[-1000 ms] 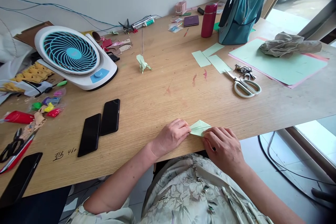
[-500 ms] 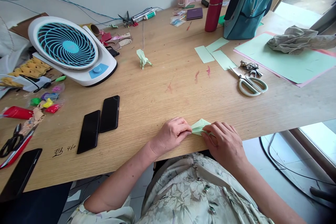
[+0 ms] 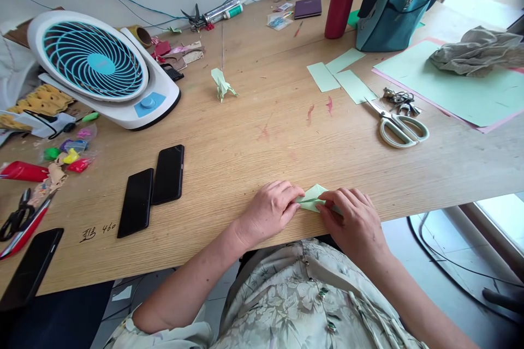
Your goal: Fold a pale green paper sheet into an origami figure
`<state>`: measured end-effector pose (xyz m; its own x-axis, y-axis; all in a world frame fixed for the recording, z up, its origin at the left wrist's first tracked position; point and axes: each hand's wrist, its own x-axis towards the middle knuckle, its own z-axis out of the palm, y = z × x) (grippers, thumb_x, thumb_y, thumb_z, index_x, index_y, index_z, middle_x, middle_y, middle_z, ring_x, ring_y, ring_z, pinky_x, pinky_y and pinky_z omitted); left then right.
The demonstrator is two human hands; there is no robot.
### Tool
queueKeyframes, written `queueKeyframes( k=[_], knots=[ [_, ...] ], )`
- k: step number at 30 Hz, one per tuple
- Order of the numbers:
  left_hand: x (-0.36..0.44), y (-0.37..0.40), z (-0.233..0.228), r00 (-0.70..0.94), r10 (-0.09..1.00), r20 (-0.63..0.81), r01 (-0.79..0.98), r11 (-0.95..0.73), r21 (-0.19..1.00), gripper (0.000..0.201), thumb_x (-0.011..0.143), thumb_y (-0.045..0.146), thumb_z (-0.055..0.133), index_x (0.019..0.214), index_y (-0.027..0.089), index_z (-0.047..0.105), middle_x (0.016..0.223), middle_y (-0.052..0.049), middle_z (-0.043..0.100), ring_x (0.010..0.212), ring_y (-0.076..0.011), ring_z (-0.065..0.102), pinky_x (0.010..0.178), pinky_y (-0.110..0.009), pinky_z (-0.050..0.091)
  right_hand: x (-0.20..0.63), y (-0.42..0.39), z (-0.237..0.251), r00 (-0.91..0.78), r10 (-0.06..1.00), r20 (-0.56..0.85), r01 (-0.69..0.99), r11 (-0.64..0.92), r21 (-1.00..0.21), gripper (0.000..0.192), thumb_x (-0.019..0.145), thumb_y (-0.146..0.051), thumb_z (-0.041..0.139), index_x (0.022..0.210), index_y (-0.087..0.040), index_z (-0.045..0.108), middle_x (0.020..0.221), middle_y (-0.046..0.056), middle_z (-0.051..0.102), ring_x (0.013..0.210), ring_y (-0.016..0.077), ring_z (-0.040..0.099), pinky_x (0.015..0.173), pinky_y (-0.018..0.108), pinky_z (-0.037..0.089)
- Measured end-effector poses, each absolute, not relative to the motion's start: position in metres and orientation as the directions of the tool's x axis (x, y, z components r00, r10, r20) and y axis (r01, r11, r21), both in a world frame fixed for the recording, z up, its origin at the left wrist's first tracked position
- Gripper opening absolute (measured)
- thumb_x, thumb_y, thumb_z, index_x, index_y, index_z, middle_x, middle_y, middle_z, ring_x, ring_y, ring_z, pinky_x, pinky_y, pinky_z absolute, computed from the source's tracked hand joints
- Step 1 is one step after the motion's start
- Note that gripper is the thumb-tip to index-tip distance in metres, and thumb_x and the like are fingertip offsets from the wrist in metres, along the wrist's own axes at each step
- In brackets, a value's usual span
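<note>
Near the table's front edge, a small folded piece of pale green paper (image 3: 313, 196) lies between my hands. My left hand (image 3: 272, 207) pinches its left corner between thumb and fingers. The fingers of my right hand (image 3: 352, 215) grip its right side, which they partly hide. A crease runs across the paper, and its far corner points away from me. Farther back on the table stands a folded green paper figure (image 3: 222, 86). To the right lie several pale green paper strips (image 3: 323, 77) and scissors (image 3: 403, 128) with pale handles.
A white and blue fan (image 3: 102, 71) stands at the left, with two black phones (image 3: 137, 199) in front of it. Keys (image 3: 399, 99) lie beyond the scissors. A red flask (image 3: 341, 5), a teal backpack (image 3: 393, 16) and large green sheets (image 3: 462, 92) are at the back right.
My left fingers have slid slightly inward along the paper, and my right fingertips have shifted on its right side. The whole view has moved slightly.
</note>
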<state>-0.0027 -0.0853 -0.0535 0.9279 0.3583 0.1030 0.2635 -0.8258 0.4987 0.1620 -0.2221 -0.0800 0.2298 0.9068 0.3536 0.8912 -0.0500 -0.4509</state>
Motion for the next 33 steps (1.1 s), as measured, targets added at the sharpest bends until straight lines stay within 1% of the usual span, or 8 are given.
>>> queueKeyframes(
  k=[10,13,18,20,23,25,30,33],
  knots=[
    [0.002,-0.092,-0.056,0.91,0.398,0.117,0.329,-0.863,0.382,0.008,0.094,0.023,0.054,0.099,0.02,0.058,0.09,-0.003,0.06,0.086,-0.0196,0.057,0.077,-0.031,0.043,0.158,-0.222,-0.078,0.247,0.902,0.354,0.906,-0.085,-0.415,0.006,0.094,-0.023,0.056,0.089,-0.021,0.059,0.078,0.003,0.059,0.075,0.021,0.049,0.073,0.034,0.037],
    [0.002,-0.093,-0.057,0.91,0.398,0.115,0.332,-0.867,0.371,0.009,0.095,0.025,0.052,0.1,0.02,0.058,0.091,-0.004,0.06,0.086,-0.0196,0.057,0.077,-0.031,0.043,0.158,-0.222,-0.078,0.255,0.895,0.365,0.905,-0.088,-0.417,0.006,0.094,-0.023,0.055,0.091,-0.021,0.059,0.08,0.004,0.058,0.076,0.0209,0.049,0.073,0.034,0.038],
    [0.002,-0.095,-0.058,0.907,0.403,0.12,0.336,-0.867,0.367,0.011,0.097,0.022,0.048,0.102,0.02,0.057,0.093,-0.005,0.059,0.088,-0.0202,0.056,0.079,-0.033,0.044,0.159,-0.222,-0.077,0.233,0.898,0.373,0.91,-0.065,-0.41,0.012,0.095,-0.02,0.053,0.086,-0.021,0.062,0.083,0.004,0.058,0.076,0.0199,0.05,0.071,0.034,0.038],
    [0.002,-0.096,-0.059,0.905,0.406,0.123,0.339,-0.866,0.367,0.012,0.097,0.022,0.047,0.102,0.02,0.057,0.093,-0.005,0.059,0.089,-0.0204,0.056,0.08,-0.033,0.044,0.158,-0.222,-0.077,0.217,0.893,0.394,0.913,-0.044,-0.405,0.013,0.095,-0.018,0.053,0.089,-0.02,0.064,0.088,0.006,0.059,0.078,0.0199,0.051,0.072,0.035,0.038],
    [0.001,-0.097,-0.061,0.902,0.413,0.128,0.341,-0.861,0.377,0.013,0.098,0.019,0.045,0.102,0.019,0.057,0.094,-0.005,0.059,0.09,-0.0205,0.056,0.081,-0.034,0.045,0.158,-0.223,-0.079,0.165,0.881,0.444,0.921,0.023,-0.389,0.016,0.095,-0.013,0.053,0.102,-0.02,0.066,0.103,0.008,0.062,0.083,0.0203,0.053,0.075,0.036,0.04],
    [0.0,-0.096,-0.062,0.901,0.411,0.138,0.329,-0.855,0.4,0.015,0.098,0.017,0.043,0.103,0.019,0.057,0.095,-0.005,0.059,0.091,-0.0204,0.056,0.082,-0.034,0.045,0.158,-0.223,-0.08,0.12,0.881,0.458,0.924,0.07,-0.376,0.02,0.094,-0.01,0.054,0.107,-0.02,0.066,0.108,0.008,0.065,0.085,0.021,0.053,0.076,0.036,0.04],
    [-0.009,-0.089,-0.058,0.904,0.4,0.153,0.283,-0.825,0.488,0.018,0.097,0.013,0.044,0.107,0.019,0.057,0.098,-0.006,0.061,0.095,-0.0194,0.058,0.085,-0.032,0.048,0.159,-0.222,-0.079,0.088,0.897,0.433,0.917,0.096,-0.386,0.018,0.092,-0.009,0.056,0.103,-0.018,0.067,0.102,0.007,0.069,0.088,0.0224,0.054,0.078,0.037,0.04],
    [-0.019,-0.086,-0.055,0.905,0.393,0.164,0.264,-0.82,0.508,0.02,0.097,0.012,0.044,0.11,0.018,0.058,0.1,-0.006,0.062,0.097,-0.0186,0.059,0.086,-0.031,0.048,0.16,-0.221,-0.078,0.089,0.904,0.418,0.909,0.098,-0.405,0.018,0.092,-0.008,0.056,0.102,-0.018,0.067,0.103,0.006,0.069,0.091,0.0227,0.055,0.08,0.037,0.04]
  ],
)
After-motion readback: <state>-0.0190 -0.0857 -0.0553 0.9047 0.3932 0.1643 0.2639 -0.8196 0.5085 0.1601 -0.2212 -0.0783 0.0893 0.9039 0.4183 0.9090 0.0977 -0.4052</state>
